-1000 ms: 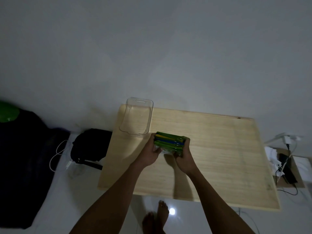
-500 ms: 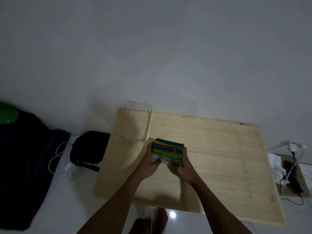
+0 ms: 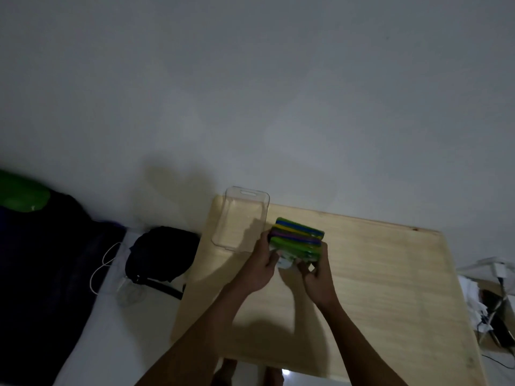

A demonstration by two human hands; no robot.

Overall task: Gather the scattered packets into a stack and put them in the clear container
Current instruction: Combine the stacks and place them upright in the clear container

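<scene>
A stack of packets (image 3: 296,237) with green, yellow, blue and purple edges is held between both hands, lifted slightly above the wooden table (image 3: 390,288). My left hand (image 3: 260,267) grips its left side and my right hand (image 3: 317,277) grips its right side and underside. The clear container (image 3: 241,218) stands empty at the table's far left corner, just left of the stack. Its near right corner is partly covered by my left fingers.
A black bag (image 3: 161,253) lies on the floor left of the table, with a white cable (image 3: 103,264) beside it. A dark cloth pile (image 3: 47,263) and a green object (image 3: 22,195) sit further left. Chargers and cables (image 3: 496,299) crowd the right edge. A wall stands behind.
Both hands have carried the stack slightly toward the container and tilted it. My right hand has shifted lower under the stack.
</scene>
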